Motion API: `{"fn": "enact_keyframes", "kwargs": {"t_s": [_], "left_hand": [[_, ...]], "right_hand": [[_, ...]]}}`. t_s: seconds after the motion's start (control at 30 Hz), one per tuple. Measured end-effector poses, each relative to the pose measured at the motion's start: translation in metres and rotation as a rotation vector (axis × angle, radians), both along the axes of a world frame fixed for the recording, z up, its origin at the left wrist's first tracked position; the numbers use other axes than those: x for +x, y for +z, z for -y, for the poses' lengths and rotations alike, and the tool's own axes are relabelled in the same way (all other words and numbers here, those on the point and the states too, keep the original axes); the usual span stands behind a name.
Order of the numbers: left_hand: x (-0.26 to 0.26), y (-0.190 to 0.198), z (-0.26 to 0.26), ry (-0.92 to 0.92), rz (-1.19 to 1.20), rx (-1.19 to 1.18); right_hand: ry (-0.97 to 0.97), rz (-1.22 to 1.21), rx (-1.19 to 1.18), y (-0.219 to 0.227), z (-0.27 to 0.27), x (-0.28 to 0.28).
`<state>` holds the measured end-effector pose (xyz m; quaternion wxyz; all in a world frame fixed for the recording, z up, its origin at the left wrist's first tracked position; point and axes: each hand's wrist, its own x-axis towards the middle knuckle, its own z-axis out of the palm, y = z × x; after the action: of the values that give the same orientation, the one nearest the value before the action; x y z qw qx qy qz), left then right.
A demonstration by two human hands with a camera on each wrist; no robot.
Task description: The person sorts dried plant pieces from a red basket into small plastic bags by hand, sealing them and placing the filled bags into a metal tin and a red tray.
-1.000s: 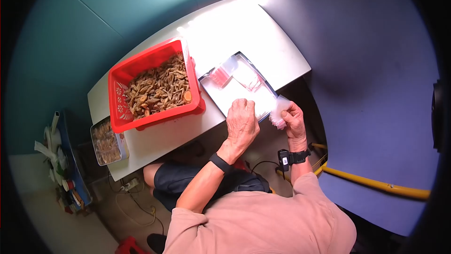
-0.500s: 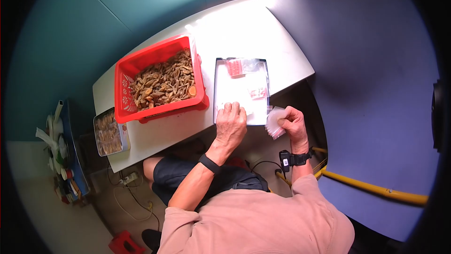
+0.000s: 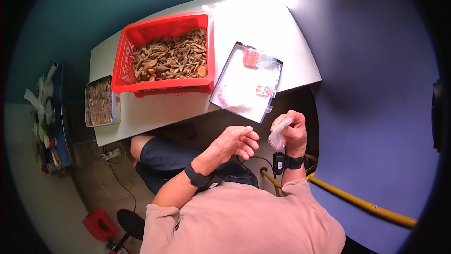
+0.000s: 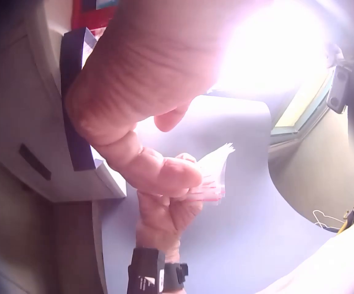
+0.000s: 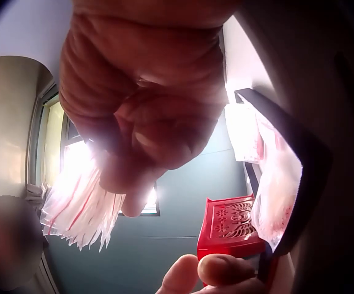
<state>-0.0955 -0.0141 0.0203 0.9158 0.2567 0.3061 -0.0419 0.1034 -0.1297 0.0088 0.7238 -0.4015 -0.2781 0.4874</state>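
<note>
My right hand point(image 3: 293, 134) pinches a fanned bunch of small clear zip bags point(image 3: 278, 136) with red seal strips, just off the table's front edge. In the right wrist view the bags point(image 5: 82, 208) spread out below the curled fingers. Beside it, my left hand point(image 3: 235, 142) hangs with loosely bent fingers and nothing in them. A shallow white tray point(image 3: 242, 81) with a dark rim lies at the table's front edge, ahead of both hands. Inside it are a red-printed bag packet point(image 3: 251, 57), a smaller packet point(image 3: 264, 90) and a spread of bags point(image 3: 223, 98) at the lower left.
A red plastic basket point(image 3: 164, 85) full of dried brown slices point(image 3: 171, 57) stands left of the tray on the white table point(image 3: 155, 113). Left of it sits a tin point(image 3: 116, 108) with packed brown pieces. A yellow rail point(image 3: 361, 202) runs at the right.
My left hand has drawn back from the tray toward the body, uncovering the spread of bags there. My right hand has kept its bunch and turned it more edge-on.
</note>
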Motion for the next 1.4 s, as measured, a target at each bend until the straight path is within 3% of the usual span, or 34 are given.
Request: {"fn": "enact_keyframes", "kwargs": {"t_s": [0.13, 0.2, 0.23, 0.27, 0.33, 0.43, 0.57, 0.67, 0.8, 0.87, 0.93, 1.0, 1.07, 1.2, 1.3, 1.33, 1.4], "left_hand": [[0.010, -0.002, -0.001, -0.068, 0.043, -0.104], [0.013, -0.002, -0.005, -0.082, 0.056, -0.135], [0.014, -0.001, -0.005, -0.040, 0.087, -0.125], [0.014, 0.000, -0.005, 0.002, 0.116, -0.119], [0.014, 0.006, -0.002, 0.023, 0.113, -0.102], [0.011, 0.008, 0.001, 0.079, 0.099, 0.261], [0.003, -0.004, 0.011, 0.228, 0.143, 0.336], [-0.008, -0.009, 0.006, 0.211, 0.069, 0.413], [-0.023, -0.024, 0.005, 0.278, 0.026, 0.453], [-0.030, -0.030, 0.003, 0.339, 0.032, 0.445], [-0.038, -0.024, 0.000, 0.340, -0.011, 0.409], [-0.043, -0.029, -0.003, 0.349, -0.014, 0.462], [-0.045, -0.028, -0.004, 0.379, -0.022, 0.463], [-0.053, -0.028, -0.011, 0.353, -0.055, 0.384], [-0.058, -0.026, -0.015, 0.335, -0.048, 0.346], [-0.061, -0.025, -0.017, 0.335, -0.049, 0.343], [-0.068, -0.025, -0.022, 0.132, -0.085, 0.332]], "right_hand": [[0.000, -0.062, 0.037, 0.013, 0.004, -0.008], [-0.113, -0.041, -0.012, 0.021, 0.007, -0.008], [-0.234, 0.006, -0.084, 0.023, 0.005, -0.013], [-0.239, 0.011, -0.088, 0.022, 0.006, -0.014], [-0.189, 0.242, -0.340, 0.024, 0.007, -0.019], [-0.066, 0.273, -0.405, 0.022, 0.007, -0.030], [0.010, 0.348, -0.453, 0.026, 0.001, -0.048], [0.022, 0.391, -0.485, 0.026, -0.005, -0.050], [-0.329, 0.717, -0.660, 0.018, -0.019, -0.018], [-0.347, 0.835, -0.749, 0.017, -0.028, -0.009], [-0.245, 1.174, -0.865, 0.009, -0.033, -0.001], [-0.209, 1.131, -0.868, 0.002, -0.034, 0.004], [-0.126, 0.867, -0.906, 0.002, -0.035, 0.005], [-0.167, 0.835, -0.788, 0.009, -0.032, 0.000], [0.054, 0.524, -0.467, 0.049, -0.029, -0.010], [0.055, 0.524, -0.470, 0.061, -0.031, -0.014], [0.387, 0.606, -0.219, 0.084, -0.040, -0.020]]}}
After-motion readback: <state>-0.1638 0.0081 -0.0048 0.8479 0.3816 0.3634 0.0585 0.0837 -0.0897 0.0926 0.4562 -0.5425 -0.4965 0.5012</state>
